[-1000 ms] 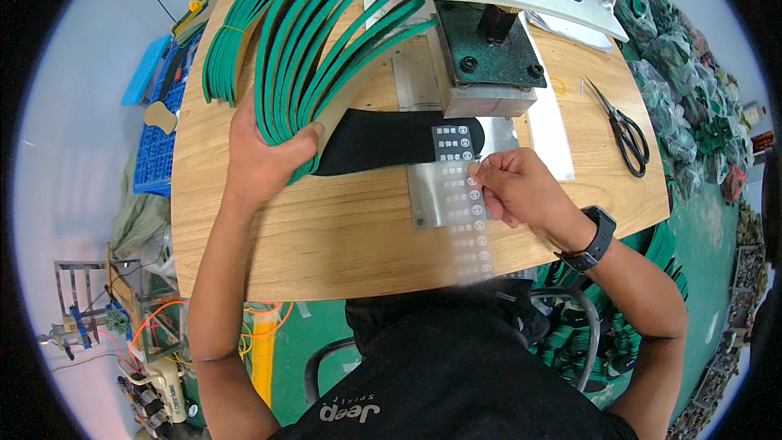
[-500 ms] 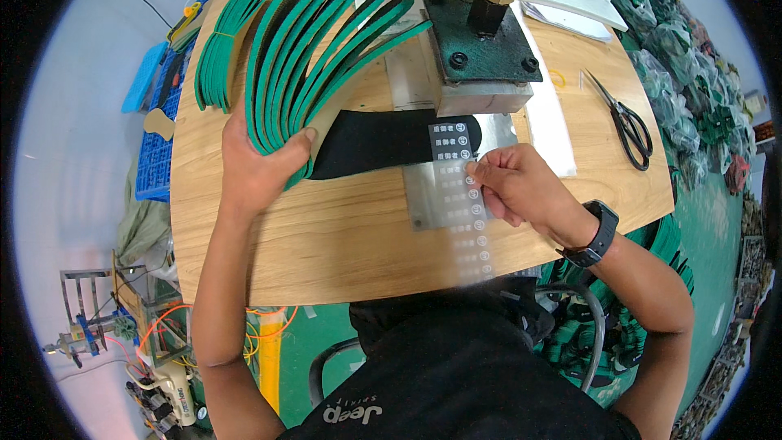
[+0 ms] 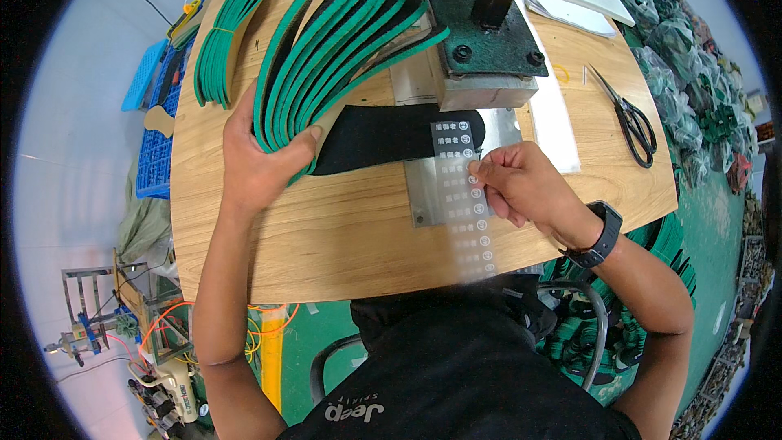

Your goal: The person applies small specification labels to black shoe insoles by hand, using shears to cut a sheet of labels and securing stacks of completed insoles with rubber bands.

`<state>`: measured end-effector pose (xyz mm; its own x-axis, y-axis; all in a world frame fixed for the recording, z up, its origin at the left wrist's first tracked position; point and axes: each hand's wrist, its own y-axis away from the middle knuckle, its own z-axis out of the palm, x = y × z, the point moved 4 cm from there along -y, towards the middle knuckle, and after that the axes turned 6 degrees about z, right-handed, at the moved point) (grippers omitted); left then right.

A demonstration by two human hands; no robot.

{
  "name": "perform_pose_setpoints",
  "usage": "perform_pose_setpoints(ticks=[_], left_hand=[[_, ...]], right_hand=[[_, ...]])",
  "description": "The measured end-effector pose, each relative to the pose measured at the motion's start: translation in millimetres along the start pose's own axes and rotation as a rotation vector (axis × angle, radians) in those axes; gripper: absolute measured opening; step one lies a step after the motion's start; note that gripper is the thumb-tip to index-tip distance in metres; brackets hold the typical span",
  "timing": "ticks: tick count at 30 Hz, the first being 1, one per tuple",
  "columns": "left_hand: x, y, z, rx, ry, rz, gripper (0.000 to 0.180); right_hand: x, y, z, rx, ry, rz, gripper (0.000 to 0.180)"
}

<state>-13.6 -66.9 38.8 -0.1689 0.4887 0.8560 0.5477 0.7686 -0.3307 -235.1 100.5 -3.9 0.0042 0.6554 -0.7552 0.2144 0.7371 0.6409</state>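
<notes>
The head view had the left hand (image 3: 265, 169) clasping a fanned stack of green-edged insoles (image 3: 330, 65) in the upper left, thumb across its near side, while the right hand (image 3: 525, 186), right of centre, pinched the edge of a clear printed strip (image 3: 463, 169) between thumb and forefinger. The strip's upper end lay over the rounded end of a black insole (image 3: 375, 137) at mid-frame, above a metal plate (image 3: 420, 195); good work here seemed to call for a flat, square strip, a steady insole, and fingertips clear of the press block (image 3: 489, 95).
</notes>
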Motion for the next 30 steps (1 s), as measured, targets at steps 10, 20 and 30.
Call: perform_pose_setpoints(ticks=[10, 20, 30], left_hand=[[4.4, 1.5, 0.6, 0.018, 0.006, -0.037, 0.058], [3.6, 2.6, -0.3, 0.003, 0.058, -0.001, 0.059], [4.5, 4.2, 7.7, -0.044, -0.018, 0.1, 0.061]], right_hand=[[-0.2, 1.8, 0.6, 0.016, 0.01, -0.002, 0.031], [0.7, 5.0, 2.6, 0.056, 0.011, -0.001, 0.032], [3.1, 9.2, 1.4, 0.071, 0.012, -0.071, 0.032]])
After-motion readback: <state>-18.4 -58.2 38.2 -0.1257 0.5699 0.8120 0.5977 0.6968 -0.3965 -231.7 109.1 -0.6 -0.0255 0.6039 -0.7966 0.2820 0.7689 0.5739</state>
